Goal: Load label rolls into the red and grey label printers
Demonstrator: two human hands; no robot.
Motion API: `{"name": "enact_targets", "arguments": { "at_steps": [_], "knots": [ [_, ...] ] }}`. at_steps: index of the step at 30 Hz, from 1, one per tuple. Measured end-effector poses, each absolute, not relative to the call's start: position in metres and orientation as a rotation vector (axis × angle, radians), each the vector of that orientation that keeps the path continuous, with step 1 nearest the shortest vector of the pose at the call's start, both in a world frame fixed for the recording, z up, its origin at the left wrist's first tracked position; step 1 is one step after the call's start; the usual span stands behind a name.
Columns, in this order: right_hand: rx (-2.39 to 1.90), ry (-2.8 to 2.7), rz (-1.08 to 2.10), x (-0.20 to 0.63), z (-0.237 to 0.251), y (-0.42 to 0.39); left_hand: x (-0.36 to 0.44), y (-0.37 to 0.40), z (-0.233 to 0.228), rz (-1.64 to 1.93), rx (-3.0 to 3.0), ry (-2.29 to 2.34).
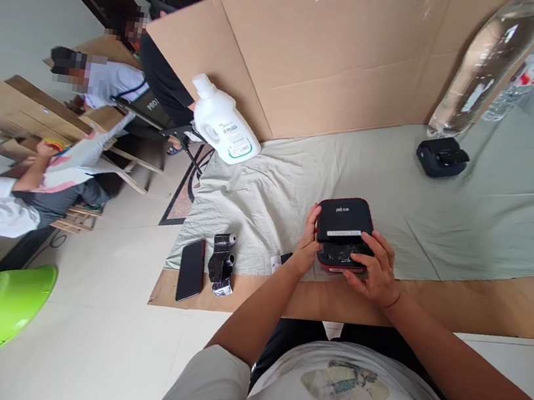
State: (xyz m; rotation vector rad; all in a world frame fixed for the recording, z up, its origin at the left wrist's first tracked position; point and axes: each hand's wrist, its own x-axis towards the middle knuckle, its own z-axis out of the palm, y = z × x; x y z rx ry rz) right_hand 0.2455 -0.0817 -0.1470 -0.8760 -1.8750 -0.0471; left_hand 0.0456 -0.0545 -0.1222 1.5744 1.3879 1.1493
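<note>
A pale cloth [294,177] covers most of the wooden table [412,298], with cardboard [342,52] standing behind. The black device [343,216] is right in front of me, near the cloth's front edge; I can't tell whether it rests there or is slightly raised. My left hand [308,249] clasps its left side, thumb towards the front. My right hand [379,269] pinches the front right part, fingertips on the recessed panel, thumb at the lower edge. Handling it well, I judge, means bracing with the left, pressing lightly and evenly with the right, and leaving the phone [191,270], off to my left, undisturbed.
</note>
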Motion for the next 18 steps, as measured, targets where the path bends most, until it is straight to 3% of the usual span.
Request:
{"name": "enact_targets", "arguments": {
  "at_steps": [9, 15, 18],
  "knots": [
    [-0.767, -1.87, 0.007, 0.247, -0.148, -0.077, 0.044, -0.053, -0.122, 1.178, 1.517, 1.231],
    [-0.795, -1.862, 0.019, 0.247, -0.153, -0.074, 0.046, -0.045, -0.073, 1.105, 1.868, 1.51],
    [-0.767, -1.852, -0.01, 0.247, -0.153, -0.074, 0.065, -0.03, -0.05, 0.783, 2.15, 1.535]
  ]
}}
